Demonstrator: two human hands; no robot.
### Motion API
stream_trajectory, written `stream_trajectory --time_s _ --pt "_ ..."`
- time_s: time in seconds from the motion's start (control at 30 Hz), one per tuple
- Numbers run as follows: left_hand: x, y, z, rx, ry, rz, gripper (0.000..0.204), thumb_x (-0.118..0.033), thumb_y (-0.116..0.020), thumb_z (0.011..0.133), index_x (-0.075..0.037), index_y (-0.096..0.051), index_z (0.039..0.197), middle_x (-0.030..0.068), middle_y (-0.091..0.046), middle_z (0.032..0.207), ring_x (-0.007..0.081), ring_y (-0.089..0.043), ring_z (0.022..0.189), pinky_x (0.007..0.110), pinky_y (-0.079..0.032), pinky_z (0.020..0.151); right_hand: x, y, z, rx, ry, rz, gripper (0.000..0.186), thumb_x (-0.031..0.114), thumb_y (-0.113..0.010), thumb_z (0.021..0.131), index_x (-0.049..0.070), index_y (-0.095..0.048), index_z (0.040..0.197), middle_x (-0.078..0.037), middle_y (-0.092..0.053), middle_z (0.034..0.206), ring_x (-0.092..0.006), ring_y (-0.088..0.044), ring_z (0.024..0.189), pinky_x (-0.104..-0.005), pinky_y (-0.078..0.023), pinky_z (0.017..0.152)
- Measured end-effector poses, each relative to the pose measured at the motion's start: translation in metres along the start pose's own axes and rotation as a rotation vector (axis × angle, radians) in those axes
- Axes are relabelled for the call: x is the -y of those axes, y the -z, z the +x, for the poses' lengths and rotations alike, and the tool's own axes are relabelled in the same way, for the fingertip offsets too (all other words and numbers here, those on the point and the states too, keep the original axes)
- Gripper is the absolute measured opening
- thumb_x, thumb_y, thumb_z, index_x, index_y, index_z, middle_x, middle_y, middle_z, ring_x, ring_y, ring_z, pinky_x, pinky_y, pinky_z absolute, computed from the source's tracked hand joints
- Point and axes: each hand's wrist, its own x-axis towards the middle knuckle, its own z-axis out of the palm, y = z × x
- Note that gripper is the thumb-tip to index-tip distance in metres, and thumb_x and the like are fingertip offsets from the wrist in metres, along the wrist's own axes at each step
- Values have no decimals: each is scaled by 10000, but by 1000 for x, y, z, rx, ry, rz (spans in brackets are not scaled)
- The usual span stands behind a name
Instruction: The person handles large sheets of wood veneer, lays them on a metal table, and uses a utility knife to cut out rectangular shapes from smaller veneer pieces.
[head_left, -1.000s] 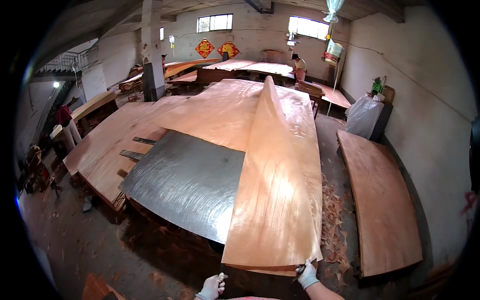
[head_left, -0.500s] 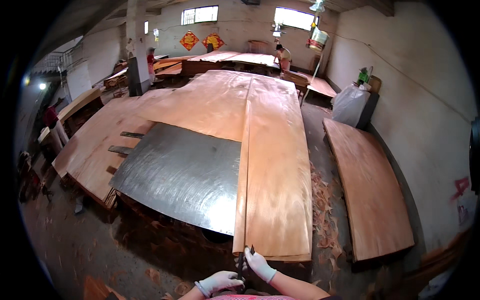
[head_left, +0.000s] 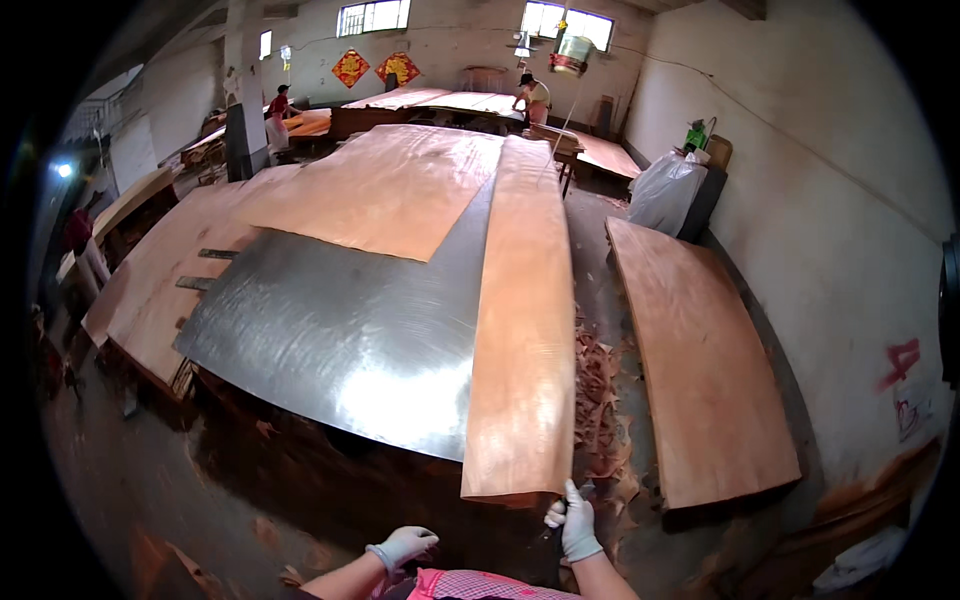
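Note:
A long narrow strip of pale wood veneer [head_left: 515, 380] lies along the right side of a dark, shiny sheet [head_left: 330, 340], with a wider veneer sheet [head_left: 370, 185] on the sheet's far part. My right hand [head_left: 575, 525], white-gloved, is closed on a dark, slim tool just below the strip's near right corner; I cannot tell what tool it is. Lower and left of it, below the dark sheet, my gloved left hand [head_left: 400, 547] has curled fingers; whatever they hold, if anything, is hidden.
Veneer stacks lie at left [head_left: 155, 290] and right [head_left: 700, 380]. Two people [head_left: 535, 100] [head_left: 278, 115] work at far stacks. A pillar [head_left: 245, 105] rises at back left, a white bag [head_left: 660, 195] stands by the right wall, and veneer scraps [head_left: 600, 400] litter the floor.
The lifted veneer now lies as a narrow strip, separated by a dark wedge from the wider sheet. My right hand has moved rightward to its corner, apart from my left, which has moved slightly left.

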Motion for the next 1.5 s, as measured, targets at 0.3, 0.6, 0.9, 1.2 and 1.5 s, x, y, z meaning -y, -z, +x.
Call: stream_trajectory --time_s 0.3,0.6,0.9,1.2,1.5 --pt "-47 -218 112 -67 104 -395 364 -250 -516 982 -1 -542 1246 134 -631 1154 229 -619 961 341 -519 828 234 233 -37 454 -89 464 528 501 -351 1015 148 -444 633 61 -254 489 -67 -276 348 -250 -295 382" --pt "-110 -373 240 -145 423 -1071 794 -618 -433 930 -45 -276 1457 188 -405 1421 374 -402 1311 524 -393 1009 368 352 -35 758 -11 658 511 464 -272 1040 68 -587 967 87 -222 483 -41 -267 342 -238 -319 439" --pt "-163 -474 366 -35 58 -1555 715 -634 -241 950 -85 -506 1322 131 -568 1300 354 -601 1103 535 -525 890 470 457 12 608 -16 700 508 440 -297 1041 61 -558 1257 101 -198 470 -28 -229 311 -213 -311 389" --pt "-157 -503 417 -360 -267 -1512 614 -501 -291 990 -72 -438 1403 103 -473 1430 319 -450 1312 499 -423 1041 556 606 49 95 -23 302 364 428 -399 1023 127 -577 920 33 -351 481 -89 -284 324 -259 -260 368" --pt "-169 -596 415 -582 -340 -1503 275 -261 -440 991 -102 -621 1123 55 -666 1089 217 -640 1007 393 -555 825 620 777 77 -458 144 -368 264 285 -565 972 38 -554 880 -43 -465 505 -152 -402 354 -312 -354 357"
